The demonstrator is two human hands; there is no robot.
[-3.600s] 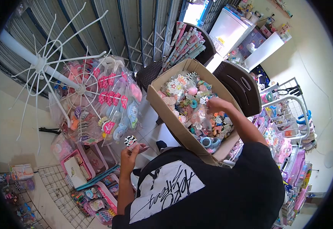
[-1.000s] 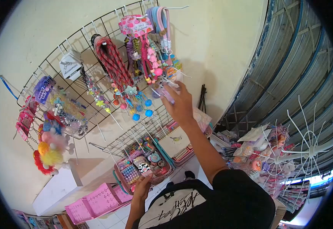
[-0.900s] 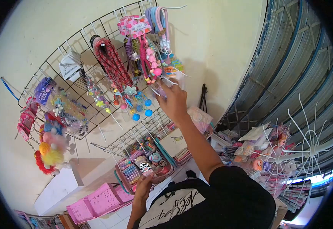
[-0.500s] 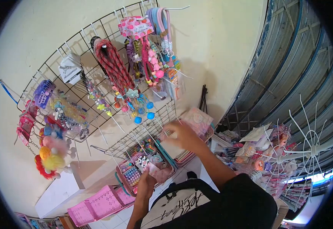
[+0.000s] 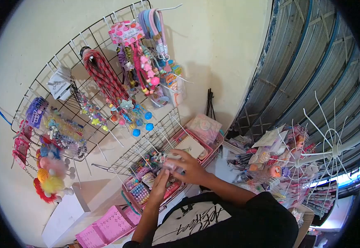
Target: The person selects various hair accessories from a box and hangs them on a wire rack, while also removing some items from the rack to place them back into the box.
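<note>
My left hand [image 5: 160, 187] is closed on a small pinkish packet [image 5: 173, 164] above a basket of accessories. My right hand [image 5: 190, 167] has its fingers curled round the same packet from the other side, so the two hands nearly touch. What is inside the packet is too small to make out. Under the hands, the pink basket [image 5: 126, 194] holds beads [image 5: 140, 193] and other small items. Behind my right hand, a cream card [image 5: 190, 145] lies in a second pink basket [image 5: 210, 156].
A wire grid [image 5: 101, 22] on the wall carries cords [image 5: 109, 74], bead straps and pompom keychains [image 5: 49, 175]. Pink perforated trays [image 5: 111, 225] stand low at the left. A white rack [image 5: 332, 152] with prongs and bagged goods [image 5: 266, 161] is at the right.
My right hand has come down and left to the packet in my left hand. The camera view has shifted, and the cream card in the second basket is now uncovered.
</note>
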